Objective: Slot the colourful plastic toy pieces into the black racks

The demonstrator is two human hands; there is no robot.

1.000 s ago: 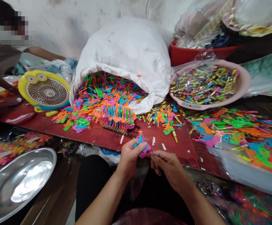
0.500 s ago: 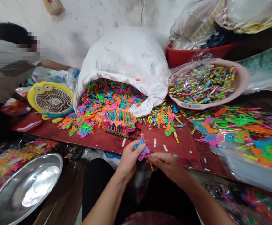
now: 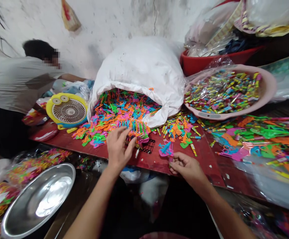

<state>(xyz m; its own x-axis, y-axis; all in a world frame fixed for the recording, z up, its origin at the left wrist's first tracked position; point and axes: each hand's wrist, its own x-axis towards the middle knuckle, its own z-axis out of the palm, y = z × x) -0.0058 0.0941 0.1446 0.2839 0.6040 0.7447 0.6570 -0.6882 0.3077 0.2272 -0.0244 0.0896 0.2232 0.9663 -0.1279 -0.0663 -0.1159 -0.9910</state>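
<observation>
My right hand [image 3: 184, 165] pinches a small plastic toy [image 3: 166, 149], pink with a blue part on it, just above the table's front edge. My left hand [image 3: 119, 147] is raised with fingers apart and nothing in it. Behind that hand, a row of assembled toys [image 3: 141, 131] in many colours stands on a black wire rack [image 3: 149, 146], partly hidden by the fingers. Loose bright plastic pieces [image 3: 109, 116] spill from a big white sack [image 3: 139, 63] beyond it. Right of the rack lie more plastic pieces [image 3: 179, 129] and striped tubes [image 3: 193, 150].
A pink basin [image 3: 267, 83] of striped tubes stands right of the sack. Colourful parts [image 3: 266, 129] cover the table's right side. A yellow fan [image 3: 68, 111] stands left, near another person [image 3: 17, 79] leaning over. A steel bowl [image 3: 17, 212] sits at lower left.
My left hand has let go of the toy, opened and moved left and up towards the rack. The toy is now in my right hand alone, shifted slightly right. The view has turned left.
</observation>
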